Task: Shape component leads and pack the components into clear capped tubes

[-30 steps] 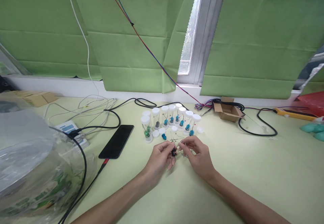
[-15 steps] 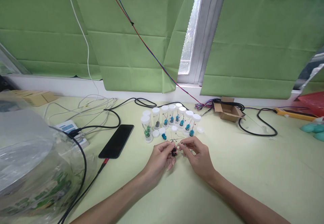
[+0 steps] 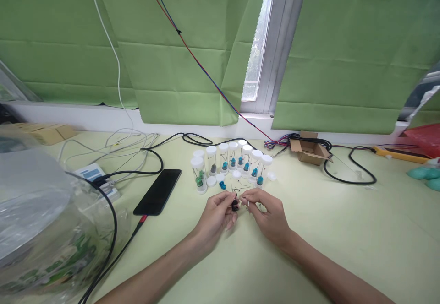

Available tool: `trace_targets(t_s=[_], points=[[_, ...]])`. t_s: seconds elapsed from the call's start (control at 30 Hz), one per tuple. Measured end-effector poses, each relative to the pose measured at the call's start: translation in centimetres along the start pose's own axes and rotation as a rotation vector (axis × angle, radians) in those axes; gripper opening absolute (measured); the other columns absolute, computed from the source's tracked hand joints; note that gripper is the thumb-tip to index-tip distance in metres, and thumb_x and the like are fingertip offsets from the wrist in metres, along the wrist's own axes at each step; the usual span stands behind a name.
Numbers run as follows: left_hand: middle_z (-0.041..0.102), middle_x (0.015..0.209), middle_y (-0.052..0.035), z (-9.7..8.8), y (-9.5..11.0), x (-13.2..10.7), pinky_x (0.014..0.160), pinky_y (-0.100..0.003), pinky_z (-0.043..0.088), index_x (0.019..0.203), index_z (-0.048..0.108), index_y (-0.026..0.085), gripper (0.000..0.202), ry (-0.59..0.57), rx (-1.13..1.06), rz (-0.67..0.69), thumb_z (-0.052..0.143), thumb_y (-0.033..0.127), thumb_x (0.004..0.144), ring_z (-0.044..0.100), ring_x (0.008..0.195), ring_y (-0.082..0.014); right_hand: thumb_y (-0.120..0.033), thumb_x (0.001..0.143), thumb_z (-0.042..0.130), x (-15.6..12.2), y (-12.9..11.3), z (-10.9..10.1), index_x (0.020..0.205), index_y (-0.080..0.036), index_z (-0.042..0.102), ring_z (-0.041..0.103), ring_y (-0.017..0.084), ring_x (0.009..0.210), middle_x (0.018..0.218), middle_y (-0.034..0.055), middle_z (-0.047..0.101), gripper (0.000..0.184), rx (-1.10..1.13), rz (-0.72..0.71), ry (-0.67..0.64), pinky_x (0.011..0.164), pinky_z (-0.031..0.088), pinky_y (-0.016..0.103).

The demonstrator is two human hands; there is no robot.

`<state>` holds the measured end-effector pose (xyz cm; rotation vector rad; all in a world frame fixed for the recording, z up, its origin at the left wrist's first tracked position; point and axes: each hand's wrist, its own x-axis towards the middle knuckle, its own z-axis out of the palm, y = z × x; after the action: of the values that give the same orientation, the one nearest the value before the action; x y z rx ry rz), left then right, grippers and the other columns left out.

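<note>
My left hand (image 3: 216, 211) pinches a small black piece (image 3: 235, 204), whose exact kind I cannot make out. Close on its right, my right hand (image 3: 270, 212) is closed with fingertips pressed together on a thin, pin-like piece (image 3: 248, 202). Just beyond the fingers lie several thin metal pins (image 3: 240, 188) and a small blue piece (image 3: 222, 185). Behind them stands a curved row of clear tubes with white caps (image 3: 224, 157), holding blue, green or dark pieces with thin stems. Loose white caps (image 3: 211, 181) lie in front of the tubes.
A black phone (image 3: 158, 192) with a cable plugged in lies at the left, near a power strip (image 3: 94, 176). A large clear plastic bag (image 3: 51, 230) fills the left edge. Behind are black cables (image 3: 197, 139) and a small open cardboard box (image 3: 310, 152).
Both hands stay close together and keep their grips, with only slight finger shifts. The whole view has moved a tiny bit.
</note>
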<state>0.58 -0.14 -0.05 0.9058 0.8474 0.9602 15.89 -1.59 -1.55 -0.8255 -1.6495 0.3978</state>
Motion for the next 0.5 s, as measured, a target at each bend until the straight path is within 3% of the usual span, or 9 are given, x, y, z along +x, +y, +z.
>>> trace_targets(t_s=[0.5], points=[[0.051, 0.061, 0.0031, 0.29, 0.11, -0.10, 0.033, -0.020, 0.028, 0.073, 0.061, 0.015, 0.037, 0.035, 0.347, 0.195, 0.058, 0.050, 0.084, 0.045, 0.032, -0.0066, -0.009, 0.091, 0.053, -0.15, 0.10, -0.09, 0.085, -0.021, 0.060, 0.067, 0.018, 0.078, 0.084, 0.0063, 0.069, 0.015, -0.042, -0.096, -0.015, 0.069, 0.056, 0.031]])
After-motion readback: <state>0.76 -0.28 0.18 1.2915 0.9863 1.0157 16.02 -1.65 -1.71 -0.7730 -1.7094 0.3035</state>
